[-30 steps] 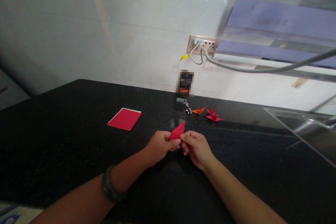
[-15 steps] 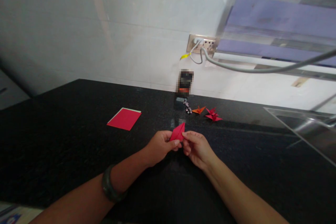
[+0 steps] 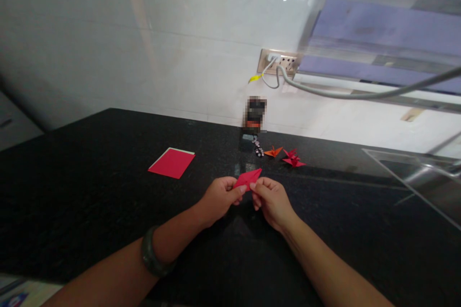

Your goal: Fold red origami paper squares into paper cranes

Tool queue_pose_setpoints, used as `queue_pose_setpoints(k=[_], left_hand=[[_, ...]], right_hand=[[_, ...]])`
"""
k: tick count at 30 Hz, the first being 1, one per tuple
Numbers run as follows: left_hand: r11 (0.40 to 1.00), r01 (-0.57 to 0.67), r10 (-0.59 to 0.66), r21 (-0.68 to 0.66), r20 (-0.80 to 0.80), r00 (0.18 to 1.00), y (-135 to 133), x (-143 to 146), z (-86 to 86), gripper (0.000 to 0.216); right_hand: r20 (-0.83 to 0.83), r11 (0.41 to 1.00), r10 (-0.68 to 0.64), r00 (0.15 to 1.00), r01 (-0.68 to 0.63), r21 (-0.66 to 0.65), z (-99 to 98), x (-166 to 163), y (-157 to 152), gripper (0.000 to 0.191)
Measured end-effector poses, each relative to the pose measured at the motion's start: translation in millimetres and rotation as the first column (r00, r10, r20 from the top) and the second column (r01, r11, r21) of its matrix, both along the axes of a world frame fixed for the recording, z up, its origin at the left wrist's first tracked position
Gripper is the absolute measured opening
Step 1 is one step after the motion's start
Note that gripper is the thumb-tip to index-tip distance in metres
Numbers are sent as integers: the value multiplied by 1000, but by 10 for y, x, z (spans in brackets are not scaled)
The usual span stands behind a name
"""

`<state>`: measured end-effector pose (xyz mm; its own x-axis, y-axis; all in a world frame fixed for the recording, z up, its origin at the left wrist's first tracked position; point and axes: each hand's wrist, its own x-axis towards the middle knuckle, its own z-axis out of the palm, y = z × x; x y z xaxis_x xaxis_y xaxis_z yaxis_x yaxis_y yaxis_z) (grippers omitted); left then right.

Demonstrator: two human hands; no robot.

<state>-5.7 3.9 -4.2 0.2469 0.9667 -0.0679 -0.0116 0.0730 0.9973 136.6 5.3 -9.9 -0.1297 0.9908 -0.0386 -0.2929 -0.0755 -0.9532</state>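
Between my two hands is a folded piece of red origami paper [image 3: 248,178], shaped like a slim diamond with its point toward the upper right. My left hand [image 3: 225,197] pinches its left end, thumb on top. My right hand [image 3: 271,197] grips the lower right edge between thumb and fingers. Both hands are just above the dark counter. A stack of square paper [image 3: 172,163], red on top with a pale edge showing behind, lies to the left. Beyond my right hand rest an orange paper crane [image 3: 273,152] and red paper cranes [image 3: 294,160].
The black stone counter [image 3: 108,163] meets a white wall. A pixelated dark object [image 3: 255,114] leans there, with a patterned strap [image 3: 258,147] in front. Cables run from a wall socket [image 3: 277,61]. A metal sink [image 3: 428,172] is at the right.
The folded red paper has tilted, its point swinging to the right and lower. My hands keep their hold, with slight shifts of the fingers.
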Motion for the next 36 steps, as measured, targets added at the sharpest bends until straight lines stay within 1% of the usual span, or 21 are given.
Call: queue_pose_setpoints(k=[2,4,7,9,13,16,18,20,23,25,26,28,30,32,36], left_hand=[[999,-37,37,0,1,999,12,-12,-10,25],[1000,-29,28,-2,-25,999,21,-29,-11,25],[1000,12,-13,-14,-93,996,24,-49,3,23],[999,-26,23,-30,-92,996,29,-52,11,21],[983,-180,182,-33,60,981,69,-50,-6,24],[978,-208,210,-30,159,965,97,-59,-31,30],[979,-199,202,-33,192,961,97,-66,-33,32],[986,-160,166,-44,195,967,82,-68,-21,32],[997,-29,42,-69,194,980,54,-62,5,31],[996,36,-21,-75,194,981,43,-54,13,29],[997,34,-21,-70,178,984,41,-50,12,28],[999,-24,27,-34,106,994,43,-43,7,27],[994,-99,99,36,9,995,47,-40,1,25],[984,-134,144,114,-83,986,48,-40,-2,24],[955,-146,204,257,-217,955,51,-52,-5,24]], right_hand=[[-12,1000,4,1000,-4,-5,-3,12,11,23],[7,1000,-6,1000,6,-1,-8,32,28,15],[74,998,-59,996,58,5,-11,64,55,26],[135,997,-72,988,71,10,-8,76,62,21],[204,1000,5,979,-8,12,5,60,27,14],[216,996,88,972,-89,-6,15,23,-16,15],[199,995,97,975,-96,-12,16,5,-32,16],[174,996,85,981,-84,-9,15,-2,-32,18],[156,995,101,983,-100,-10,10,2,-18,19],[183,994,109,977,-110,-6,5,4,-13,19],[217,995,94,972,-99,10,0,3,-12,19],[306,996,15,952,-42,81,-13,-1,-13,18],[381,984,-81,921,14,176,-29,-6,-16,17],[424,970,-142,895,40,240,-39,-8,-20,16],[485,964,-188,854,66,257,-25,-5,-28,18]])
